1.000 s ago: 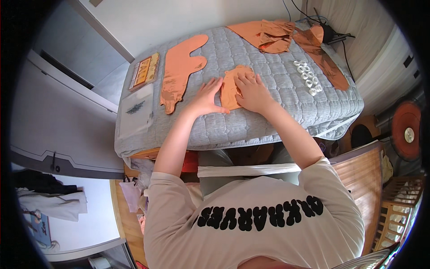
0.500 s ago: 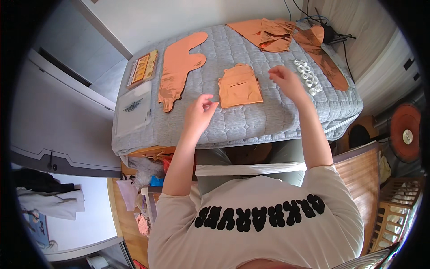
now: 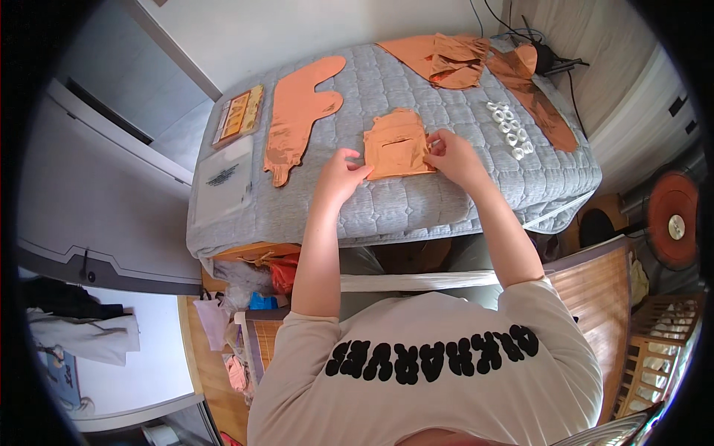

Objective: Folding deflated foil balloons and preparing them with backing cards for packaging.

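A folded rose-gold foil balloon [image 3: 396, 152] lies flat on the quilted grey mattress [image 3: 297, 215] in front of me, with a dark slit-like crease across its middle. My left hand [image 3: 341, 178] is at its lower left corner, thumb on the foil and fingers curled beside it. At its lower right edge my right hand [image 3: 455, 160] pinches the foil between thumb and bent fingers. Fingertips on the underside are hidden. To the left lies a flat, uninflated foil balloon [image 3: 294, 115] with rounded arms. Small white ribbon rolls [image 3: 511, 130] are grouped to the right.
More rose-gold foil [image 3: 460, 59] lies at the far edge, with a long foil strip [image 3: 535, 100] at the far right. A clear plastic sleeve [image 3: 223, 182] and a yellow-and-red packet [image 3: 238, 115] rest at the left. A round orange fan [image 3: 673, 221] stands right of the bed.
Both hands have come in to the folded foil balloon: the right moved left and down to its right edge, the left moved slightly right to its corner. The balloon stays in place.
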{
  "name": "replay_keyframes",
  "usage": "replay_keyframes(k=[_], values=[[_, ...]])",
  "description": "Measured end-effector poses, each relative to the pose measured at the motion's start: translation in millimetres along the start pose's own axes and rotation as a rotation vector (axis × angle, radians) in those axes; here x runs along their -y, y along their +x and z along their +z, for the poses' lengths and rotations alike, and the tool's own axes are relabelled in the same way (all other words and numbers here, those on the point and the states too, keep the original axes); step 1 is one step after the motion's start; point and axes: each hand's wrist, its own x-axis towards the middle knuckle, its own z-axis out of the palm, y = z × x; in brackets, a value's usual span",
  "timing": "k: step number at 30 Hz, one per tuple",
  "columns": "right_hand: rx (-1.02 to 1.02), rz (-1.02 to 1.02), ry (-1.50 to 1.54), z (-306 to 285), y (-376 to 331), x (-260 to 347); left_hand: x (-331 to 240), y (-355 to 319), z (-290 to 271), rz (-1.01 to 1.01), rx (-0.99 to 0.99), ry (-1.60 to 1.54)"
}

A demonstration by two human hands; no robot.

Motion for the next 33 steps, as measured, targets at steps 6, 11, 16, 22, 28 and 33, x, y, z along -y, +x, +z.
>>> replay_keyframes(k=[6,11,16,22,28,33], values=[[0.059,0.07,0.031,-8,5,-3,4,6,-1,-0.014,0.08,-0.047],[0.134,0.121,0.067,-10,12,-4,3,11,-5,-0.031,0.151,-0.103],[0.199,0.181,0.15,-10,21,-7,-9,9,-4,-0.033,0.162,-0.104],[0.124,0.129,0.017,-9,12,2,-6,2,-5,-0.017,0.129,-0.101],[-0.169,-0.514,-0.302,19,5,14,-19,-2,1,0.287,-0.144,0.231],[-0.088,-0.556,-0.536,46,24,5,1,24,-7,0.619,0.025,0.539]])
